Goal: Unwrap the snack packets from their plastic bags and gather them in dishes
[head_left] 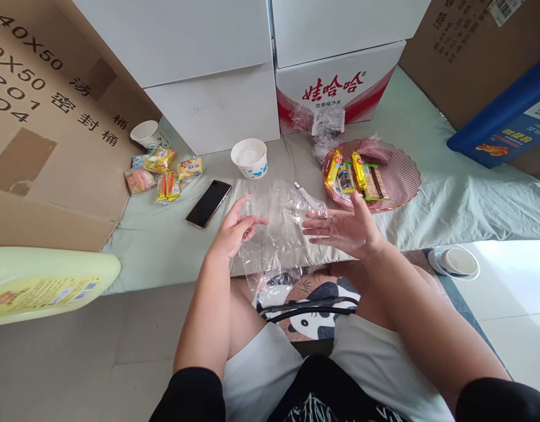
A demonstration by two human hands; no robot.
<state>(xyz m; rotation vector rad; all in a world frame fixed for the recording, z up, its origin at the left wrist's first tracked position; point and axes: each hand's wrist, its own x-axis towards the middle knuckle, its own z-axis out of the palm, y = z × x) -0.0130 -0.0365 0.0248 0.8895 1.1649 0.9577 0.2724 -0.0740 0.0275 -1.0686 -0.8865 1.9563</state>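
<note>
Left hand point(234, 230) and right hand point(344, 230) open, fingers spread, touching clear bag point(281, 228). Plate point(399, 176) holds snack bars point(355, 174). Cup point(249, 158) empty, near phone point(209, 203).

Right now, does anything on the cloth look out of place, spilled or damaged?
Nothing is spilled. The clear plastic bag lies crumpled between the open left hand and right hand. A phone lies askew among the snacks, and the big cardboard box has torn tape patches.
</note>
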